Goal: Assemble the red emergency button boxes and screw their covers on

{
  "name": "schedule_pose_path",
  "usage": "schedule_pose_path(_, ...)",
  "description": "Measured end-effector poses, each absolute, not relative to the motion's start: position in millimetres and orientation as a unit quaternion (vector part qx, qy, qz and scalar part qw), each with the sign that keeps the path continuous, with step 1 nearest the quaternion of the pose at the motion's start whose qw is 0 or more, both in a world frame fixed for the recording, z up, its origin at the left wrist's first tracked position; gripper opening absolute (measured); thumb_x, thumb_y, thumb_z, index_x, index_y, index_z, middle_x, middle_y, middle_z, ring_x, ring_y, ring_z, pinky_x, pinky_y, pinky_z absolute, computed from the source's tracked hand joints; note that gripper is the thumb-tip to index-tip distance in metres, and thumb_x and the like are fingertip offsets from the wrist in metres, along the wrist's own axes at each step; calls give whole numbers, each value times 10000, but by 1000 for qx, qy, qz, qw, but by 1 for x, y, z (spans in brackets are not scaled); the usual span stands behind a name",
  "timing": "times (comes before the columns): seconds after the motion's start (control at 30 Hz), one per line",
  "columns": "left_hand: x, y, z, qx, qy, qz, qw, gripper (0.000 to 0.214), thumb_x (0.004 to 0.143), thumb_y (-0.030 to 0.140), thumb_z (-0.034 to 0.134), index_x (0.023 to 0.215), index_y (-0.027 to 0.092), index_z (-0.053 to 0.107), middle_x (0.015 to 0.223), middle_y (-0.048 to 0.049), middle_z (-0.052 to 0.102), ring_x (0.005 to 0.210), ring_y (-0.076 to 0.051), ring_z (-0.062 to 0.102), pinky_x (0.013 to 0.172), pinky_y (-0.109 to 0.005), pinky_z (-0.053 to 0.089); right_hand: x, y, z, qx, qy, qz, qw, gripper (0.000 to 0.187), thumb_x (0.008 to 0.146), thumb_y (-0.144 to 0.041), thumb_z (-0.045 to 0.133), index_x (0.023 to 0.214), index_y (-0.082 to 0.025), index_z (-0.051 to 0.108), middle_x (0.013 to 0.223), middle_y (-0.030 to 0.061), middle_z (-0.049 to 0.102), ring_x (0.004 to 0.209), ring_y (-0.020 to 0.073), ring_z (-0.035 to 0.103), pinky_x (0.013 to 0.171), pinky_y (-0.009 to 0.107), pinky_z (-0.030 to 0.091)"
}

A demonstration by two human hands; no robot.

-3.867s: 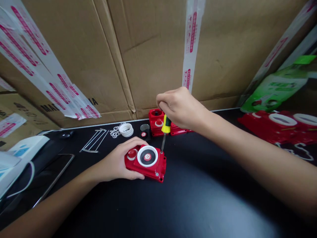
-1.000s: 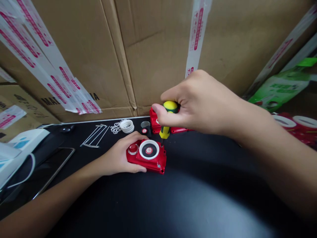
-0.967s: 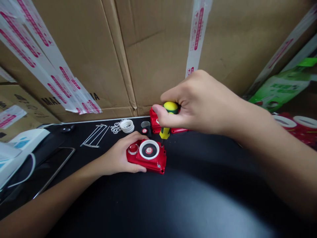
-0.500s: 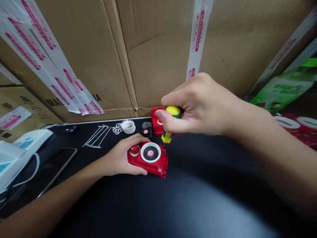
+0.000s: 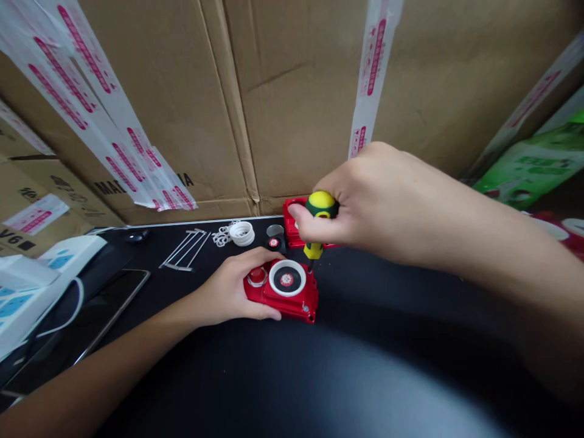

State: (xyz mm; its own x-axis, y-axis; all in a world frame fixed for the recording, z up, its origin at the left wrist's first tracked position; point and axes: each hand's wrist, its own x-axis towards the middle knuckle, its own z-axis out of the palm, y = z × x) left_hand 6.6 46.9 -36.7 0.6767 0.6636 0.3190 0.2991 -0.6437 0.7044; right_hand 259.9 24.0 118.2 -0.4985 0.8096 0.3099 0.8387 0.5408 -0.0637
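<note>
My left hand point(image 5: 228, 289) is wrapped round the left end of a red plastic housing point(image 5: 278, 301) lying on the black table. On its face are a white ring point(image 5: 272, 281) around a dark disc with a red-and-white centre, and a red round button point(image 5: 257, 277). My right hand point(image 5: 356, 207) grips a yellow and green screwdriver point(image 5: 320, 202) by its handle. The screwdriver stands nearly upright, its tip at the housing's far right corner. Whether a screw sits under the tip is too small to tell.
Behind the hands are another red housing point(image 5: 292, 231), a small black part point(image 5: 276, 243), white rings point(image 5: 241, 233) and thin metal rods point(image 5: 185, 249). A phone point(image 5: 104, 310) and a white power strip point(image 5: 45, 280) lie left. Cardboard point(image 5: 292, 121) walls the back; a green bottle point(image 5: 533, 161) stands right.
The whole view has shifted slightly, so most things appear further right. My right hand has turned a little on the screwdriver handle. The left hand still holds the housing.
</note>
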Motion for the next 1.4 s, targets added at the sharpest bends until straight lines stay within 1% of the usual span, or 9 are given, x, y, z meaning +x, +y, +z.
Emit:
schedule_pose_path(0.13, 4, 49, -38, 853, 277, 288, 336, 837, 641, 387, 1029, 1364, 221, 639, 1325, -87, 732, 1214, -281, 707, 1097, -400, 527, 266, 29, 117, -405, -898, -24, 171, 559, 956, -471, 602, 522, -241, 336, 490, -42, 249, 554, 129, 278, 583, 351, 216)
schedule_pose_path(0.27, 2, 49, -38, 846, 283, 278, 358, 830, 628, 387, 1033, 1348, 215, 657, 1307, -93, 747, 1189, -291, 724, 1080, -411, 536, 273, 40, 110, -348, -918, 16, 188, 516, 964, -487, 572, 567, -240, 353, 531, -45, 316, 576, 127, 260, 591, 343, 222)
schedule_pose_path(0.4, 5, 48, -36, 848, 269, 291, 352, 793, 650, 384, 1022, 1336, 223, 658, 1308, -89, 738, 1200, -289, 715, 1072, -402, 539, 275, 43, 110, -307, -930, 31, 200, 527, 1030, -515, 515, 612, -233, 362, 559, -49, 379, 558, 115, 271, 578, 334, 220)
schedule_pose_path(0.53, 9, 45, -35, 849, 281, 297, 334, 757, 682, 397, 1003, 1323, 223, 640, 1287, -82, 729, 1162, -275, 725, 1039, -390, 560, 275, 36, 118, -350, -916, -48, 189, 520, 1024, -546, 559, 631, -229, 434, 581, -30, 442, 562, 128, 329, 591, 339, 232)
schedule_pose_path(0.67, 8, 44, -36, 860, 310, 295, 279, 760, 708, 430, 986, 1345, 219, 628, 1345, -98, 705, 1222, -289, 702, 1086, -414, 543, 276, 32, 122, -414, -887, -83, 185, 475, 990, -601, 606, 704, -226, 548, 625, -6, 516, 581, 152, 390, 608, 337, 238)
schedule_pose_path(0.93, 2, 49, -41, 863, 319, 306, 245, 827, 695, 479, 984, 1387, 195, 632, 1415, -159, 694, 1293, -346, 681, 1150, -497, 519, 279, 44, 120, -384, -904, -32, 187, 423, 1026, -556, 566, 761, -226, 569, 714, 11, 575, 622, 169, 441, 628, 332, 273)
schedule_pose_path(1.1, 2, 50, -40, 862, 314, 307, 254, 802, 677, 477, 990, 1351, 196, 658, 1382, -150, 714, 1253, -338, 703, 1121, -469, 540, 281, 43, 123, -341, -922, 28, 182, 355, 1038, -476, 552, 791, -221, 576, 795, 16, 609, 686, 175, 509, 654, 325, 312)
schedule_pose_path(1.23, 3, 50, -38, 860, 309, 305, 269, 784, 678, 474, 986, 1332, 186, 666, 1345, -144, 732, 1235, -336, 712, 1099, -458, 549, 286, 41, 125, -335, -925, 90, 156, 269, 1065, -399, 515, 889, -230, 628, 832, 6, 642, 717, 177, 548, 648, 317, 327)
schedule_pose_path(1.4, 3, 50, -38, 860, 315, 300, 268, 796, 674, 476, 990, 1343, 194, 662, 1358, -147, 727, 1227, -334, 715, 1088, -457, 550, 289, 35, 128, -390, -902, 86, 162, 356, 1020, -545, 596, 898, -218, 669, 737, -11, 644, 633, 153, 527, 595, 306, 301)
